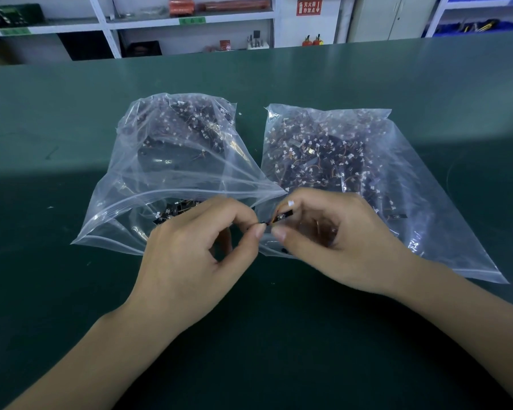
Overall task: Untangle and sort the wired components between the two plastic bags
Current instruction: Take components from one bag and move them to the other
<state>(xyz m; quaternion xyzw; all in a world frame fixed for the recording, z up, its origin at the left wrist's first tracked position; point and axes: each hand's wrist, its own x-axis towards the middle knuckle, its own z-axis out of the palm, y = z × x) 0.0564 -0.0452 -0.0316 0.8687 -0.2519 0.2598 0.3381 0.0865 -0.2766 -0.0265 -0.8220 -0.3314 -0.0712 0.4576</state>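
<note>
A green table (71, 291) lies under both hands. Beyond the left hand (190, 250) sits one clear bag (160, 179), its open mouth just under that hand's knuckles; beyond the right hand (332, 241) lies a second bag (397, 184), flatter, full of small dark parts with white plugs and orange wires. The hands meet between the bags' near corners. Each pinches, thumb against forefinger, one end of a small wired part (280, 217), held just above the table.
</note>
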